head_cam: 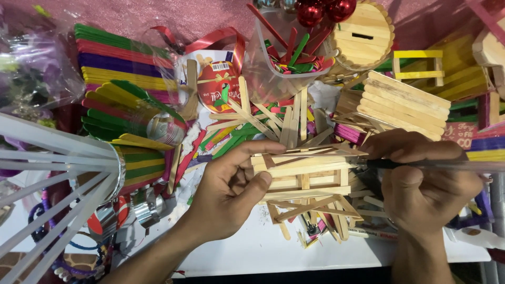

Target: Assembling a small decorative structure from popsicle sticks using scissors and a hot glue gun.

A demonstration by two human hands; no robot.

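At nine o'clock lie bundled coloured sticks (123, 63); the left hand (226, 192) grips the stick frame (305, 176) at centre, thumb and fingers clamped on its left end. The frame's long axis runs nine to three, between both hands. At three o'clock the right hand (421, 184) is closed on a thin tool (436, 165), perhaps a pen, its tip touching the frame's upper right corner; loose sticks (263, 123) crowd twelve o'clock.

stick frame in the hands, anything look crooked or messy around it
The stick frame looks square between the left hand and right hand. Around it, loose sticks lie scattered criss-cross on the table, some slanting out from under it.
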